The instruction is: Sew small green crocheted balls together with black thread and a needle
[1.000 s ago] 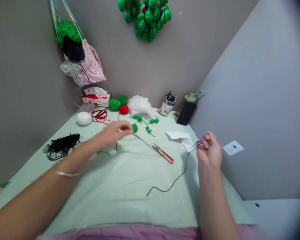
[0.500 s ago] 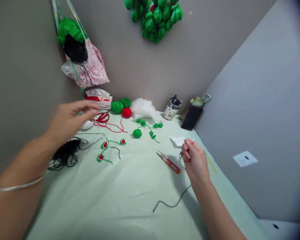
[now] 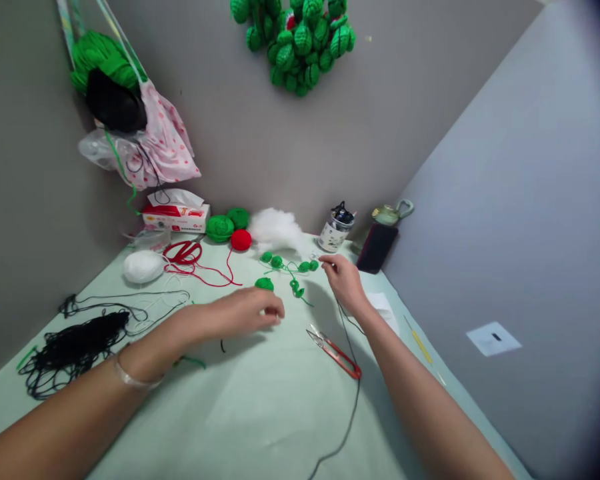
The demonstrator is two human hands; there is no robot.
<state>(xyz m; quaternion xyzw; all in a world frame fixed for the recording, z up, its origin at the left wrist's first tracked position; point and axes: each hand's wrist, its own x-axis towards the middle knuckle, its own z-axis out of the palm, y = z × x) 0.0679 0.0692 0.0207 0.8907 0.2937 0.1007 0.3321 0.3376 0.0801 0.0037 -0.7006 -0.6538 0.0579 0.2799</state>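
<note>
My right hand (image 3: 344, 283) is pinched closed beside the small green crocheted pieces (image 3: 305, 266). A dark yarn (image 3: 353, 407) hangs from it, passing the orange-handled thread snips (image 3: 336, 353) and trailing to the front. Whether a needle is in the fingertips is too small to tell. My left hand (image 3: 247, 311) hovers over the middle of the table, fingers loosely curved with a gap at the thumb and nothing seen in them. Just behind it sits a small green ball (image 3: 265, 284), partly covered. The red and green crocheted pieces are mostly hidden under my left arm.
Black yarn (image 3: 80, 347), a white yarn ball (image 3: 144, 267) and red scissors (image 3: 183, 253) lie at left. Behind are a tissue box (image 3: 177, 219), green yarn balls (image 3: 220, 228), a red ball (image 3: 241, 240), stuffing (image 3: 277, 230), a jar (image 3: 336, 230) and a phone (image 3: 377, 248). A yellow-handled hook (image 3: 421, 347) lies right.
My left hand has swung right and down to the table's middle. My right hand has reached forward and left, drawing the dark yarn along. The view has shifted slightly.
</note>
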